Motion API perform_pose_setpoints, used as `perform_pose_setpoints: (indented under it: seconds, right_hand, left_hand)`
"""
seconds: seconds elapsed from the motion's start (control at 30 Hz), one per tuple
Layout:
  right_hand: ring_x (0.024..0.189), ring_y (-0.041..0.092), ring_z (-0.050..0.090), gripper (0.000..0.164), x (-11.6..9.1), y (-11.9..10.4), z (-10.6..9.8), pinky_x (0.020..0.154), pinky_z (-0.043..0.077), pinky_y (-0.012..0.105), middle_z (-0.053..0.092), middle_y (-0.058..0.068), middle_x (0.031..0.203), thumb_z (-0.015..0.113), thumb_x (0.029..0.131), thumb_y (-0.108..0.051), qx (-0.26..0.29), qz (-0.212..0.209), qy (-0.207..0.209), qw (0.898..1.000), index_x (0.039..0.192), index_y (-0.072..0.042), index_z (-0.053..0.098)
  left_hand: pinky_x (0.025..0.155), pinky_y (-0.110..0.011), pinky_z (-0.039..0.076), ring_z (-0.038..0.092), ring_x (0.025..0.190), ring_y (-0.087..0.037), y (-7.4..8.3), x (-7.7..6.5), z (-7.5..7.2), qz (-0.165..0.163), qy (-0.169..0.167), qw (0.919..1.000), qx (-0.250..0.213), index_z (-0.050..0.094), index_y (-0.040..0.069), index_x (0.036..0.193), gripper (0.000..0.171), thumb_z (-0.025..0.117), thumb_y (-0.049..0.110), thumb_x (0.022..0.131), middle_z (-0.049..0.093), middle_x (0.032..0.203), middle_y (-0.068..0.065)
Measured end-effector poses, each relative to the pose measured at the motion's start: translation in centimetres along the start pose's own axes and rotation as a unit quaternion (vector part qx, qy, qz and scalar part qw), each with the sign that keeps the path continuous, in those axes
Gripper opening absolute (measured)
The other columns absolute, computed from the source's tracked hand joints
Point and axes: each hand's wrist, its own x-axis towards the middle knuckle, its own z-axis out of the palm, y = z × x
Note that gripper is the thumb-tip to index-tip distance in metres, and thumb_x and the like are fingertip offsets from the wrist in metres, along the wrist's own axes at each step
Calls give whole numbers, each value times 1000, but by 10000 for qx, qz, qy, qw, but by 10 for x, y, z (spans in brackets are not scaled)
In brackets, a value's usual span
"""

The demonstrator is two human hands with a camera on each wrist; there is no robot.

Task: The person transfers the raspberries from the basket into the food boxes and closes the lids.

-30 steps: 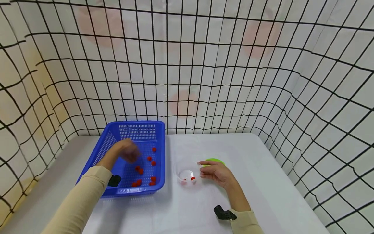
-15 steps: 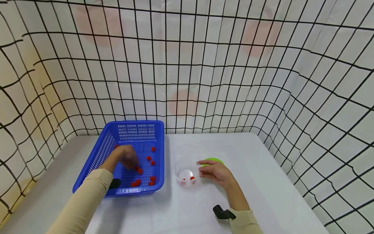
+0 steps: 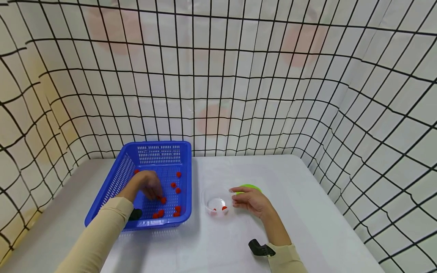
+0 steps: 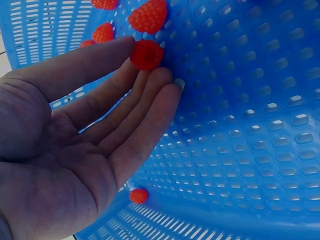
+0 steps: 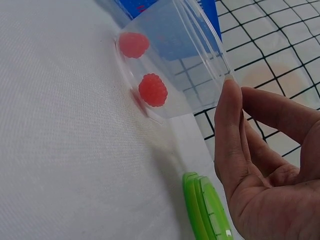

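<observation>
Inside the blue basket [image 3: 169, 223], my left hand [image 3: 150, 184] reaches down among several red raspberries. In the left wrist view, thumb and fingertips pinch one raspberry [image 4: 146, 54] near the perforated basket wall. A larger raspberry [image 4: 148, 16] lies just beyond it. To the right of the basket stands a clear plastic tub [image 3: 216, 197] with two raspberries on its bottom, one of them plain in the right wrist view, a raspberry [image 5: 153, 90]. My right hand [image 3: 252, 201] is beside the tub, with extended fingertips touching its rim.
A green lid [image 5: 205, 207] lies on the white table [image 3: 218, 246] behind the right hand. Black netting [image 3: 218, 87] over white sheeting rises at the back and both sides.
My left hand has lowered slightly to the right in the basket and come onto a raspberry. A raspberry at the basket's left side has come into sight. My right hand stays at the tub's rim.
</observation>
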Motion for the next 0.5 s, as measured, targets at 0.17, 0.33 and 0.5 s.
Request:
perform_pose_setpoints:
  seconds: [0.17,0.33,0.5]
  right_hand:
    - [68,14,71,47,0,0,0,72,63,27,71,7,84,67,89,6,-55,-12,-24,10000,134,16,54]
    - [68,14,71,48,1,1,-1,72,63,27,71,7,85,66,89,7,-69,-20,-30,10000,135,16,53]
    - [68,14,71,48,1,1,-1,72,63,26,70,7,86,67,89,7,-33,-6,-23,10000,135,16,53]
  left_hand:
    - [86,-42,62,74,90,-30,0,0,-3,44,-88,9999,-42,72,-9,104,18,69,3,91,74,97,-19]
    - [90,-45,61,73,96,-32,2,-3,-10,349,-167,9992,-108,70,-10,109,22,66,2,92,74,102,-21]
    - [91,-47,60,74,99,-32,11,-8,-16,673,-160,9974,-216,68,-9,114,25,67,3,92,74,106,-19]
